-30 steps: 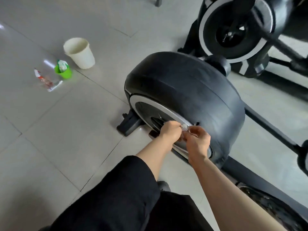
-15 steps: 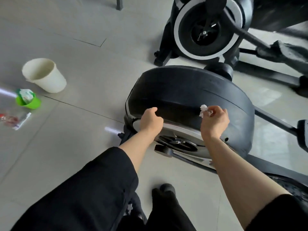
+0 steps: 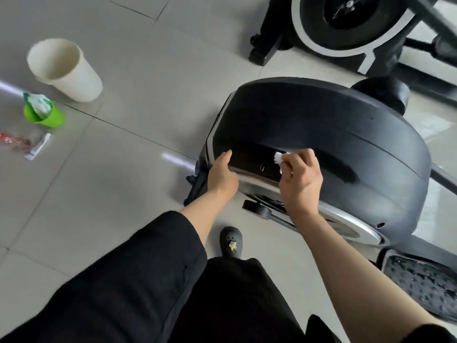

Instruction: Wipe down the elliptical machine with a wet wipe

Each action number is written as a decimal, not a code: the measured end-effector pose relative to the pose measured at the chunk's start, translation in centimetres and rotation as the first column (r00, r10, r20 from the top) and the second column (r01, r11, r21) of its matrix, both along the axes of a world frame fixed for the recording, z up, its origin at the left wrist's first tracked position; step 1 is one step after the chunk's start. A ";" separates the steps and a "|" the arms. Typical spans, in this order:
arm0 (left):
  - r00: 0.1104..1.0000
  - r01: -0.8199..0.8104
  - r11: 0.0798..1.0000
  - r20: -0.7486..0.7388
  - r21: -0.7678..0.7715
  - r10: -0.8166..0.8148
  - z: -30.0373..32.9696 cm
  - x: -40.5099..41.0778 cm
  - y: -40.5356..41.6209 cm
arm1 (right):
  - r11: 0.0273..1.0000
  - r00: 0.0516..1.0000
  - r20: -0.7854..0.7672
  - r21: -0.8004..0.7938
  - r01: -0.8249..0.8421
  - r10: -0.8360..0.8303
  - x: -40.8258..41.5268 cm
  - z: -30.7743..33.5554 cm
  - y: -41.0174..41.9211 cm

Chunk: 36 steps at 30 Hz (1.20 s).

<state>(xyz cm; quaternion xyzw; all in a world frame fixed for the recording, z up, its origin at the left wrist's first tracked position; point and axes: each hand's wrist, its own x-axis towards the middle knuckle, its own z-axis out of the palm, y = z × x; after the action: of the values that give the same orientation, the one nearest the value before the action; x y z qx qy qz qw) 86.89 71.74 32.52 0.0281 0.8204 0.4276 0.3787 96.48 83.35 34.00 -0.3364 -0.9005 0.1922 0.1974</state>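
Observation:
The elliptical machine's black flywheel housing (image 3: 321,125) fills the middle right, with a silver rim along its near side. My right hand (image 3: 300,179) pinches a small crumpled white wet wipe (image 3: 279,158) and presses it against the housing's near upper edge. A darker wet streak runs along the housing to the right of the wipe. My left hand (image 3: 221,175) rests on the housing's left end, thumb up over the edge, fingers hidden beneath it. A textured foot pedal (image 3: 420,283) shows at the lower right.
A cream plastic cup (image 3: 65,73) stands on the tiled floor at upper left, with a green wipe container (image 3: 43,113) and a clear wrapper (image 3: 22,144) beside it. A second black machine (image 3: 346,26) stands behind. My dark shoe (image 3: 231,242) is near the housing.
My view has risen and tilted down over the housing. Both hands came apart from the wheel's side; the right carried the wipe up onto the top edge and slid it leftward, the left moved to the left end.

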 end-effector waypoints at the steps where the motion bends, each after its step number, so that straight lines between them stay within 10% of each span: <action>1: 1.000 0.015 1.000 0.015 0.018 -0.016 0.1 0.4 0.1 | 0.999 1.000 -0.020 0.039 0.020 -0.019 1.3 -0.4 -0.5; 5: 0.998 0.014 0.998 0.057 0.065 -0.018 -0.2 -1.4 0.3 | 0.990 0.990 0.091 0.089 -0.112 0.104 -0.3 -2.3 -2.8; 9: 0.989 -0.036 0.991 0.149 0.127 0.017 0.0 -5.7 -1.3 | 0.969 0.974 0.223 -0.233 0.080 -0.027 -7.8 -1.8 -5.3; 12: 0.928 -0.241 0.944 0.337 0.226 0.157 0.9 -11.6 -4.6 | 0.749 0.953 0.118 -0.594 0.294 -0.280 -14.5 -0.8 -8.2; 15: 0.885 -0.375 0.886 0.391 0.274 0.254 2.1 -19.3 -10.4 | 0.402 0.925 -0.024 -0.905 0.142 -0.380 -22.2 0.3 -13.3; 20: 0.882 -0.434 0.845 0.338 0.312 0.328 5.6 -32.5 -23.0 | 0.059 0.942 -0.102 -0.994 -0.088 -0.318 -36.0 3.0 -24.5; 29: 0.778 -0.627 0.740 0.246 0.244 0.579 7.3 -49.3 -36.8 | 0.000 0.986 -0.118 -0.993 -0.119 0.119 -54.9 6.9 -36.9; 36: 0.600 -0.800 0.564 0.306 0.204 0.739 5.5 -62.9 -39.2 | 0.082 0.999 0.047 -0.995 0.049 -0.024 -72.4 3.4 -39.1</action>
<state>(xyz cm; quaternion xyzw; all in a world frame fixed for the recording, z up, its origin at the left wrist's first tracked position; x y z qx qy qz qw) 23.94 32.51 38.01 -0.3124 0.6289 0.6778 0.2179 24.10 44.21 37.35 -0.4052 -0.5257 0.7430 -0.0862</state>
